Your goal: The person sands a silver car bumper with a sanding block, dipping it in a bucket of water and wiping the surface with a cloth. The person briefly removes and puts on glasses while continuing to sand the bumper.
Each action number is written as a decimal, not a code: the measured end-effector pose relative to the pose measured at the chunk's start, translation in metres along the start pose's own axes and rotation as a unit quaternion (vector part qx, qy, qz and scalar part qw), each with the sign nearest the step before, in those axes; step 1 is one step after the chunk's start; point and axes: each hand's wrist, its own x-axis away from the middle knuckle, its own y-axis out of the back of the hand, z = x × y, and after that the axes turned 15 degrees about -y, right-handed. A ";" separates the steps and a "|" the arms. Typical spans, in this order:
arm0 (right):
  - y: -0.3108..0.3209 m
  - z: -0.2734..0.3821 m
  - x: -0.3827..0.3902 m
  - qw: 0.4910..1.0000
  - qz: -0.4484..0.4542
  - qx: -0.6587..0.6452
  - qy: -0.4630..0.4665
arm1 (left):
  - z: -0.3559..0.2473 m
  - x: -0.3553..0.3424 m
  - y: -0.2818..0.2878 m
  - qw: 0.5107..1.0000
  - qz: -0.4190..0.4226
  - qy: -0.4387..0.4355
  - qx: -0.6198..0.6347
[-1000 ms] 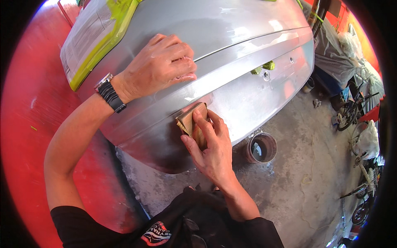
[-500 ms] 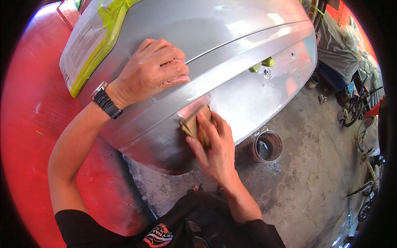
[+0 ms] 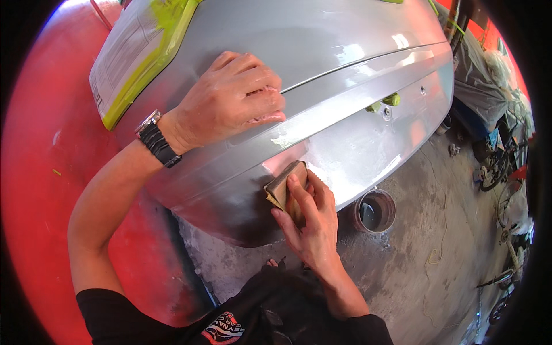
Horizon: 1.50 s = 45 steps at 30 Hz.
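My right hand grips a brown rectangular block, apparently wrapped in sanding paper with a yellowish edge, against the wet silver curved body panel, below its long crease. Higher up on the same panel rests my left hand, wet, with fingers curled and pressed together; whatever may be under them is hidden. Green-yellow tape and paper masking cover the upper left part of the silver piece. Small green taped bits sit near two fittings on the panel's right half.
A red painted surface fills the left side. A bucket of dark water stands on the stained concrete floor, where a thin cord lies. Plastic-covered items, bicycle-like parts and other clutter line the right edge.
The block and my right hand have moved right and slightly down in the picture, still against the panel. My left hand stays on the upper panel, shifted slightly right along with the whole view.
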 end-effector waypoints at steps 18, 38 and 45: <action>0.007 -0.004 -0.006 1.000 0.030 0.009 0.004 | -0.001 -0.003 0.004 1.000 0.024 0.018 0.009; -0.008 0.017 -0.022 1.000 0.002 0.004 0.004 | -0.001 -0.001 0.001 1.000 0.020 0.013 0.006; -0.006 0.015 -0.015 1.000 -0.007 0.006 -0.002 | -0.002 -0.002 0.000 0.999 0.025 0.020 0.013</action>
